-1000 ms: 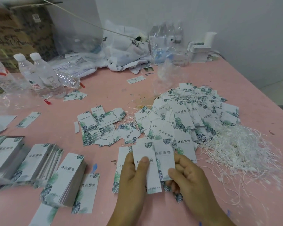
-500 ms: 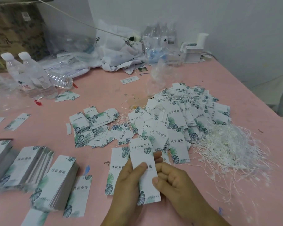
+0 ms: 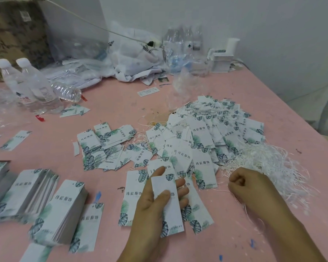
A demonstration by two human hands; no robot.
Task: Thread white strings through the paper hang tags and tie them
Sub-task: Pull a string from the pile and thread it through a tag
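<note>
While the left hand (image 3: 155, 201) is pinching a tag (image 3: 168, 205), it is keeping it ready for threading.
At lower right, the right hand (image 3: 251, 188) is curling beside the strings (image 3: 269, 163); whether it is holding one, I cannot tell.

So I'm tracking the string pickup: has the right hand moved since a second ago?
Yes. The right hand has left the hang tags held by the left hand and gone right, toward the white string pile.

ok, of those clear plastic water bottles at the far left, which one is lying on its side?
The capless clear plastic bottle on the right; the two white-capped bottles beside it stand upright.
</note>
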